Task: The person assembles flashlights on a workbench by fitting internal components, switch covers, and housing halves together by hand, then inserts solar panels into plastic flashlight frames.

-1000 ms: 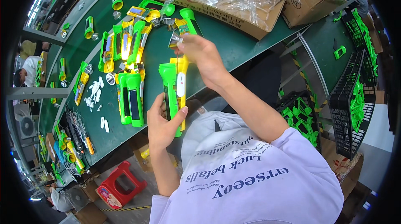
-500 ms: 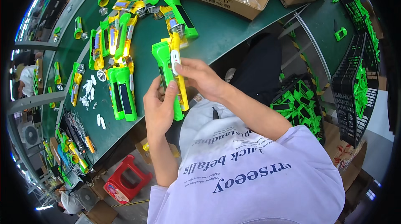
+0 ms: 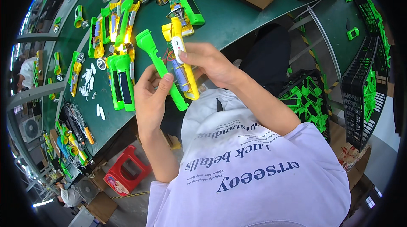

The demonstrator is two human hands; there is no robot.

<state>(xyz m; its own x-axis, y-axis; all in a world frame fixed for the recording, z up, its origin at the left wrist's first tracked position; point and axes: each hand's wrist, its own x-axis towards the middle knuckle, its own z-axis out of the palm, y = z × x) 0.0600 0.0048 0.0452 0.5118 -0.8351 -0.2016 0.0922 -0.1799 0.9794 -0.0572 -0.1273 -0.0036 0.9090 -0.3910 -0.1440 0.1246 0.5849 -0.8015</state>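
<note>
Half a second on, green flared plastic half-shell (image 3: 159,65), grasped in left hand (image 3: 151,95), has parted from yellow plastic half-shell (image 3: 190,84), pinched by right hand (image 3: 212,64), near flat green tabletop (image 3: 231,23)'s edge, leaving blue cylindrical cell (image 3: 180,76) exposed, presumably accessible.

Assembly workshop, apparently in a factory: partly built flashlights (image 3: 124,84) are lying in clusters along a green workbench (image 3: 237,23), black crates (image 3: 352,104) are holding loose green parts (image 3: 369,95), and black-and-yellow striped tape (image 3: 135,194) is marking the floor.
</note>
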